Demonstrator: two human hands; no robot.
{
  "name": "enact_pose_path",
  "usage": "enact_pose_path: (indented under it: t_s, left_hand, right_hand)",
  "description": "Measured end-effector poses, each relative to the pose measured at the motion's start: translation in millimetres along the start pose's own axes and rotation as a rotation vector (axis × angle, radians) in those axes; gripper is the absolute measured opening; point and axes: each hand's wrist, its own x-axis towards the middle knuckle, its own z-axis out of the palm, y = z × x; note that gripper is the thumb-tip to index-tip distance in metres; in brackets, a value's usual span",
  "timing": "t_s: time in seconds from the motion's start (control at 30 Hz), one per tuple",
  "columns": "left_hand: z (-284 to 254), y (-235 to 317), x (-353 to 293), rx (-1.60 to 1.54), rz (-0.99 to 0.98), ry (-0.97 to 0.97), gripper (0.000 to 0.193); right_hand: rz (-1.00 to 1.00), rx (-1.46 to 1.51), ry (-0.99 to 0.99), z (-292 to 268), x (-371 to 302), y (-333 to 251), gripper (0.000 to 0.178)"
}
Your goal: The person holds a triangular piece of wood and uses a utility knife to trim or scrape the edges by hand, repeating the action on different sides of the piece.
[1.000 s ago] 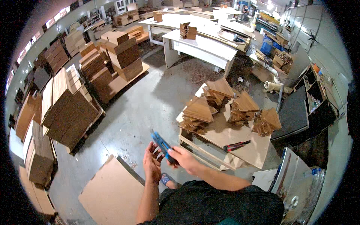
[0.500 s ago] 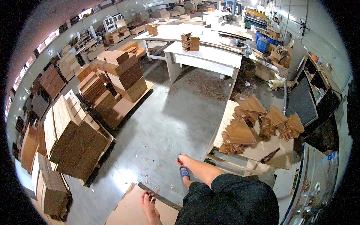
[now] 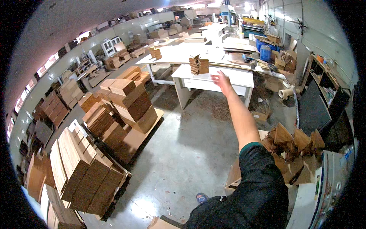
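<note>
My right hand (image 3: 222, 82) is raised ahead of me at the end of an outstretched arm with a black sleeve. Its fingers are apart, and I see nothing in them. In the picture it lies over the front edge of the white table (image 3: 238, 78), just right of a small stack of brown wooden pieces (image 3: 199, 65) on that table; I cannot tell that it touches either. My left hand is out of view. A heap of brown wedge-shaped wooden pieces (image 3: 284, 138) lies at my right, partly hidden by my sleeve.
Stacked wooden boards (image 3: 74, 168) stand on the left, with taller stacks of brown blocks (image 3: 131, 101) on a pallet beyond. Grey floor (image 3: 171, 152) runs between them and the table. Dark shelving (image 3: 324, 87) and a blue drum (image 3: 265, 52) line the right wall.
My right hand has swung up and forward from beside my leg. My left hand has dropped out of view. The view has tilted up, and the right-hand heap now sits lower, partly covered by my arm.
</note>
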Motion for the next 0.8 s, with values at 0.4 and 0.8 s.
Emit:
enact_pose_path:
  t_s: [0.4,0.8]
  left_hand:
    - [-5,100,134,0.535,0.522,0.046,0.04]
    - [67,189,149,0.377,0.575,-0.458,0.024]
  right_hand:
    - [0.37,-1.086,-1.545,-28,-409,182,0.047]
    - [0.584,-1.197,-0.699,-128,-596,68,0.049]
